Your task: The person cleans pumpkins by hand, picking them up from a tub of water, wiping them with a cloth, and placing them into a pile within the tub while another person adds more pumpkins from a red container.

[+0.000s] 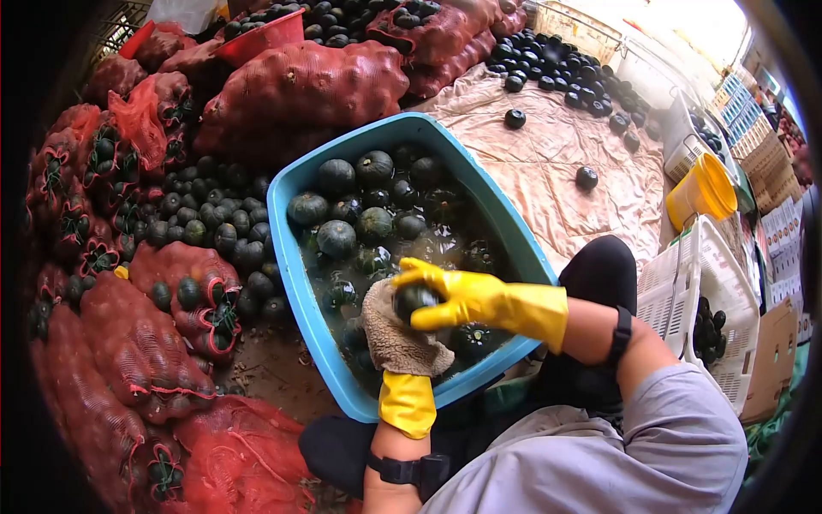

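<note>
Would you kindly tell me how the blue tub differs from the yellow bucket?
The blue tub is much larger than the yellow bucket. The tub is roughly rectangular; the bucket is rounded. The tub holds dark green squash in water, whereas the bucket's contents cannot be made out. Both are single-coloured containers.

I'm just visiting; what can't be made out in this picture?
In the head view:
Left hand: fingers hidden by the brown cloth.
Held squash: parts covered by the cloth and right hand.
Tub floor: hidden by murky water and squashes.
Carton printing: too small to read.
Top-right background: washed out by glare.
</note>
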The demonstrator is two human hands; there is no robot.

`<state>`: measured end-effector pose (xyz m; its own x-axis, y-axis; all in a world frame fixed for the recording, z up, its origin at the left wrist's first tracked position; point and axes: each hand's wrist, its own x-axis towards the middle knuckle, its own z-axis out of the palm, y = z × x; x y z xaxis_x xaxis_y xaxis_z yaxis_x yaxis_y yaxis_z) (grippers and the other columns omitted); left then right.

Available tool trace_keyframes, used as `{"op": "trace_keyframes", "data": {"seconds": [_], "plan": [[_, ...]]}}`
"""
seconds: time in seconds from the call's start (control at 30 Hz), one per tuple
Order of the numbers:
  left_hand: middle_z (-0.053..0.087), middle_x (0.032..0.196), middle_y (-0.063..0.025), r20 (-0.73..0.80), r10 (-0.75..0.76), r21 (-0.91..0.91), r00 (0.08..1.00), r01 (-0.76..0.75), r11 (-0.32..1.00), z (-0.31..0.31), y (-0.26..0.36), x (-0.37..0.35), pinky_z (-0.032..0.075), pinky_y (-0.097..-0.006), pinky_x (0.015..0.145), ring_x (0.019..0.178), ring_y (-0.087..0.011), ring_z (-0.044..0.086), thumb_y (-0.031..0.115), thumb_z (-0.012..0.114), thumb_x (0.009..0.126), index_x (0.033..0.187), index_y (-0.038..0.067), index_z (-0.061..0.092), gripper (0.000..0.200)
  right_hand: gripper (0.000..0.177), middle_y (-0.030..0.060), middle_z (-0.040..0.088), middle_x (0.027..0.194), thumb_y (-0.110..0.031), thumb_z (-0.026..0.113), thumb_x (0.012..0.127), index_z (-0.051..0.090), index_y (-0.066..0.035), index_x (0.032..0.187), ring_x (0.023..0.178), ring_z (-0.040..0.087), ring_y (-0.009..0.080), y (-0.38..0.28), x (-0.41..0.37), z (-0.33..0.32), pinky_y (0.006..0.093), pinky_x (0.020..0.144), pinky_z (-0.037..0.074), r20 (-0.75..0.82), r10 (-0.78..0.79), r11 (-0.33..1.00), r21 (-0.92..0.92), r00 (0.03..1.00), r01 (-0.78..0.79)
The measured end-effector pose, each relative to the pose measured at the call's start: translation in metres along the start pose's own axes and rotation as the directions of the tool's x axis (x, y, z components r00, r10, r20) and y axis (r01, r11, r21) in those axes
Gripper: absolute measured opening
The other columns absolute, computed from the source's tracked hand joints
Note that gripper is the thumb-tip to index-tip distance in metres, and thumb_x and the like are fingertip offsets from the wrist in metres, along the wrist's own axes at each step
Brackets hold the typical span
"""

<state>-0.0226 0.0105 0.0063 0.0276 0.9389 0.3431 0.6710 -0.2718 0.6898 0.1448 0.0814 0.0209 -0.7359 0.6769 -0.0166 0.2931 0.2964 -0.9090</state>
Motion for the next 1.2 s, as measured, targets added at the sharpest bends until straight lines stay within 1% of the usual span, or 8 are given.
{"op": "trace_keyframes", "data": {"seconds": [0.23, 0.3, 0.4, 0.5, 0.7, 0.83, 1.07, 1.2], "plan": [[0.066, 0.137, -0.0115, 0.478, -0.307, -0.862, 0.823, 0.373, -0.344, 0.075, 0.003, -0.031, 0.040, -0.0440, 0.121, 0.133, -0.0277, 0.058, 0.032, 0.053, 0.109, 0.143, 0.009, 0.055, 0.041, 0.056, 0.0147, 0.070, 0.133, -0.037, 0.080, 0.096, 0.064, -0.010, 0.143, 0.123, 0.068, 0.0290, 0.005, -0.010, 0.034, 0.0377, 0.107, 0.053, -0.607, 0.461, 0.885, 0.368, 0.647, -0.285], [0.065, 0.134, -0.0127, 0.429, -0.274, -0.901, 0.861, 0.385, -0.202, 0.075, -0.006, -0.026, 0.041, -0.0470, 0.118, 0.129, -0.0298, 0.059, 0.034, 0.057, 0.104, 0.143, 0.009, 0.054, 0.047, 0.059, 0.0161, 0.065, 0.141, -0.035, 0.083, 0.095, 0.062, -0.009, 0.144, 0.136, 0.060, 0.0299, 0.001, -0.047, 0.061, 0.0409, 0.118, 0.044, -0.480, 0.232, 0.955, 0.277, 0.846, -0.105], [0.065, 0.120, -0.0151, 0.376, -0.020, -0.211, 0.927, 0.106, 0.972, 0.021, 0.016, -0.010, 0.046, -0.0516, 0.103, 0.112, -0.0339, 0.062, 0.027, 0.073, 0.089, 0.133, 0.007, 0.057, 0.051, 0.062, 0.0176, 0.061, 0.146, -0.030, 0.083, 0.097, 0.057, -0.008, 0.149, 0.143, 0.053, 0.0346, 0.015, -0.059, 0.059, 0.0455, 0.124, 0.038, -0.344, -0.208, 0.970, 0.051, 0.916, 0.239], [0.063, 0.127, -0.0164, 0.289, 0.076, -0.021, 0.954, -0.073, 0.997, 0.007, 0.039, -0.019, 0.042, -0.0516, 0.109, 0.121, -0.0341, 0.058, 0.025, 0.077, 0.087, 0.138, 0.005, 0.054, 0.059, 0.055, 0.0212, 0.063, 0.141, -0.027, 0.081, 0.097, 0.060, -0.009, 0.145, 0.137, 0.058, 0.0362, 0.030, -0.016, 0.055, 0.0429, 0.117, 0.044, -0.817, 0.113, 0.986, 0.021, 0.566, -0.167], [0.066, 0.133, -0.0151, -0.007, -0.165, -0.623, 0.986, 0.124, 0.772, 0.003, 0.024, -0.027, 0.054, -0.0404, 0.108, 0.121, -0.0280, 0.067, 0.019, 0.088, 0.076, 0.145, 0.006, 0.051, 0.080, 0.050, 0.0201, 0.065, 0.142, -0.028, 0.078, 0.100, 0.064, -0.005, 0.142, 0.134, 0.061, 0.0349, 0.016, -0.045, 0.029, 0.0429, 0.117, 0.045, -0.266, 0.137, 0.947, 0.317, 0.954, -0.047], [0.060, 0.136, -0.0245, -0.028, -0.256, 0.460, 0.966, 0.240, 0.855, 0.047, 0.003, -0.024, 0.057, -0.0473, 0.099, 0.116, -0.0375, 0.067, 0.036, 0.075, 0.084, 0.145, 0.007, 0.053, 0.072, 0.035, 0.0191, 0.068, 0.134, -0.013, 0.079, 0.097, 0.072, -0.004, 0.129, 0.130, 0.063, 0.0344, -0.002, -0.022, 0.061, 0.0436, 0.114, 0.047, -0.564, -0.183, 0.974, -0.215, 0.805, 0.071], [0.074, 0.114, -0.0115, 0.025, -0.254, -0.649, 0.967, 0.209, 0.731, -0.010, 0.036, -0.015, 0.057, -0.0415, 0.100, 0.111, -0.0281, 0.071, 0.040, 0.076, 0.091, 0.122, 0.011, 0.068, 0.044, 0.047, 0.0147, 0.070, 0.136, -0.012, 0.072, 0.102, 0.060, -0.007, 0.147, 0.125, 0.067, 0.0267, -0.007, -0.012, 0.054, 0.0361, 0.106, 0.054, -0.437, 0.357, 0.459, 0.852, 0.825, 0.253], [0.073, 0.122, -0.0123, -0.156, -0.283, -0.139, 0.946, 0.263, 0.955, 0.000, 0.012, -0.016, 0.055, -0.0416, 0.106, 0.116, -0.0291, 0.070, 0.036, 0.084, 0.081, 0.130, 0.010, 0.063, 0.059, 0.066, 0.0204, 0.067, 0.141, -0.024, 0.081, 0.096, 0.053, -0.010, 0.155, 0.128, 0.066, 0.0330, -0.016, -0.024, 0.021, 0.0410, 0.109, 0.053, -0.292, 0.049, 0.967, -0.226, 0.955, -0.119]]}}
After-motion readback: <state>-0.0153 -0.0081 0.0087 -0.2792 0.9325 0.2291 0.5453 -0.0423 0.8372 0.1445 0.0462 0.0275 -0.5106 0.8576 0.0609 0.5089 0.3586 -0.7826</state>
